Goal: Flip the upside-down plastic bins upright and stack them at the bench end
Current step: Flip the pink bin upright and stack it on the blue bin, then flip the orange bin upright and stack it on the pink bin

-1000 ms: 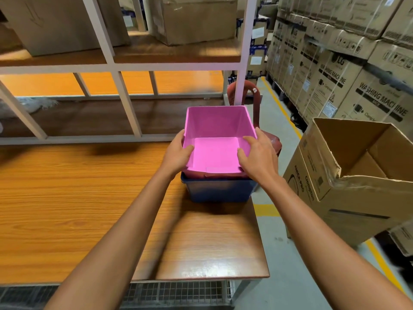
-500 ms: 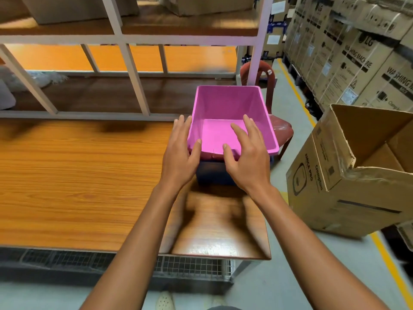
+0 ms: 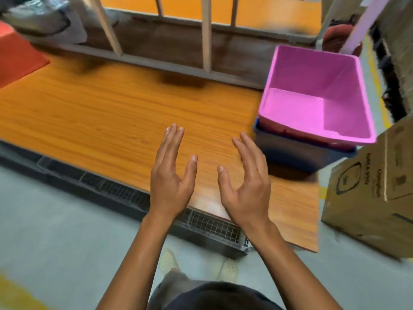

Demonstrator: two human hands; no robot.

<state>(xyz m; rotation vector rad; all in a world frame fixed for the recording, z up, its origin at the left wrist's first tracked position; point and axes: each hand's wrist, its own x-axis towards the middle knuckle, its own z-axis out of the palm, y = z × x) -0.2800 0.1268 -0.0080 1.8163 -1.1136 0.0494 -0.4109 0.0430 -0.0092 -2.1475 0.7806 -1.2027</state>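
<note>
An upright pink bin (image 3: 317, 95) is nested on top of a stack at the right end of the wooden bench (image 3: 116, 117). Under it a reddish bin rim (image 3: 290, 130) shows, and a dark blue bin (image 3: 295, 153) sits at the bottom. My left hand (image 3: 171, 175) and my right hand (image 3: 245, 182) hover over the bench's front edge, to the left of the stack, palms facing each other, fingers spread, holding nothing. At the far left edge lies a red-orange shape (image 3: 17, 59), blurred; I cannot tell what it is.
A white shelf frame (image 3: 206, 34) rises behind the bench. An open cardboard box (image 3: 375, 193) stands on the floor right beside the bench end. A red chair (image 3: 335, 39) sits behind the stack. A wire mesh rack (image 3: 201, 222) runs under the bench front.
Both hands have let go of the pink bin and drawn back and left, away from the stack. The view has swung left and down.
</note>
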